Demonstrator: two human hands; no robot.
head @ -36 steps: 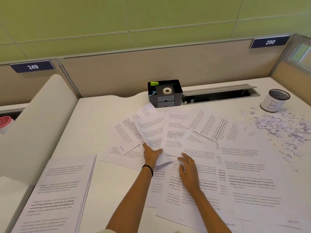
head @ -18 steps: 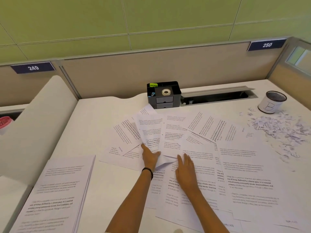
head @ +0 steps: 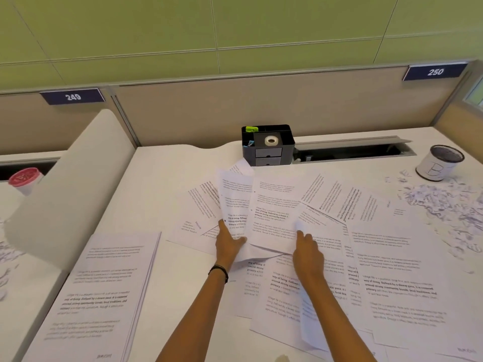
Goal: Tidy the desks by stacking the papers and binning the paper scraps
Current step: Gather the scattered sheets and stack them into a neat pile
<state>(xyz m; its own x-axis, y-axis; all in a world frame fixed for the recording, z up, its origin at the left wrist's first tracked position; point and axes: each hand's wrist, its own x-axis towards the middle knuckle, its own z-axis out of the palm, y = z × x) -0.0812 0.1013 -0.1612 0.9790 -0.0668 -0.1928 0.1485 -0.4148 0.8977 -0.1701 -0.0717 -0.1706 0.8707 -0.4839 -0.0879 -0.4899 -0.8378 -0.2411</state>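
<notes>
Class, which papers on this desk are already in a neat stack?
The stack at near left, edges aligned; the other sheets lie fanned and overlapping.

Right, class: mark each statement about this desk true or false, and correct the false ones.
1. The left hand grips a printed sheet. True.
2. The neat stack lies right of the right hand. False: it lies left of the left hand.
3. A tape roll sits on the black organiser. True.
4. The cup marked B stands beside the stack. False: it stands far right, by the paper scraps.
</notes>
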